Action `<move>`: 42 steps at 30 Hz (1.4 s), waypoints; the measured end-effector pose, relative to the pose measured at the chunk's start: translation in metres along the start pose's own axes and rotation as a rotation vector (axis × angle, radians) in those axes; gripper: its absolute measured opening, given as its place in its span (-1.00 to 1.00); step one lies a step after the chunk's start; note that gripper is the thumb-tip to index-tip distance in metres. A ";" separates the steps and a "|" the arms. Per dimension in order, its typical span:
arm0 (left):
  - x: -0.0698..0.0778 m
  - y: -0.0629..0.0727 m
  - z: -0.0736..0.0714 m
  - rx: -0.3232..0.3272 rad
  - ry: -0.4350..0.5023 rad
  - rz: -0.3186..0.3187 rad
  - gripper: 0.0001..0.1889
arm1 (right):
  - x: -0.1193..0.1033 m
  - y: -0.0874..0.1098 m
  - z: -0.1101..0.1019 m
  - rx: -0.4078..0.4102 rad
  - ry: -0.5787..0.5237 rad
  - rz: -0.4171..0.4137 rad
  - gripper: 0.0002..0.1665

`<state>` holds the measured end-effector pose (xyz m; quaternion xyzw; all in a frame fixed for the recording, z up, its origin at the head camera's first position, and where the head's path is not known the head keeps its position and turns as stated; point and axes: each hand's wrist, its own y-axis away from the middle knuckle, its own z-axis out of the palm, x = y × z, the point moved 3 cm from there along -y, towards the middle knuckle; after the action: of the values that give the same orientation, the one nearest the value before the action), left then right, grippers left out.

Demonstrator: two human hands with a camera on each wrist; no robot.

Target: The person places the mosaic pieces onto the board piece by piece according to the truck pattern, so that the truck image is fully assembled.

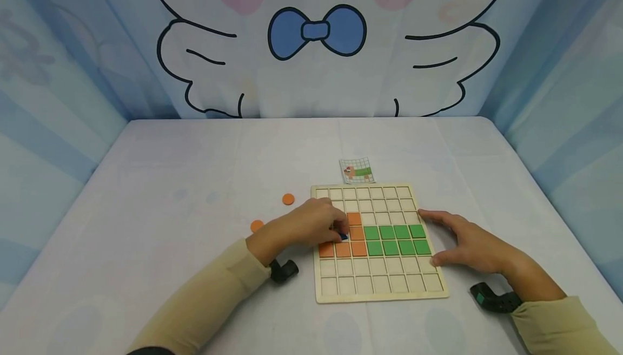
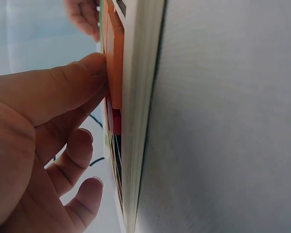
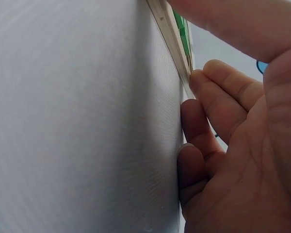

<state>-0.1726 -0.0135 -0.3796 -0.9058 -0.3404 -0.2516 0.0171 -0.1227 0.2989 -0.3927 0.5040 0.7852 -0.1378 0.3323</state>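
Observation:
A wooden grid board [image 1: 382, 287] lies on the table, with orange tiles [image 1: 359, 248] in its left part and two rows of green tiles [image 1: 390, 248] to their right. My left hand [image 1: 313, 222] reaches over the board's left side, thumb and index finger pinching a small dark blue tile [image 1: 343, 236] among the orange ones. In the left wrist view, a red tile [image 2: 116, 121] shows beyond an orange tile [image 2: 115, 73], below the fingertips. My right hand [image 1: 474, 244] rests at the board's right edge, fingers extended, with thumb and index fingertip against the rim.
Two round orange pieces [image 1: 288, 199] lie on the white tabletop left of the board, one partly behind the left forearm. A small picture card [image 1: 357, 171] with a gridded drawing lies at the board's far edge. A printed curtain [image 1: 316, 84] hangs behind the table.

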 end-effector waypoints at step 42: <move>0.003 0.005 0.000 0.107 0.006 -0.043 -0.94 | 0.000 -0.001 0.001 -0.003 -0.005 0.015 0.08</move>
<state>-0.1674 -0.0156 -0.3777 -0.8953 -0.3729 -0.2361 0.0613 -0.1230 0.2984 -0.3935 0.5091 0.7808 -0.1352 0.3360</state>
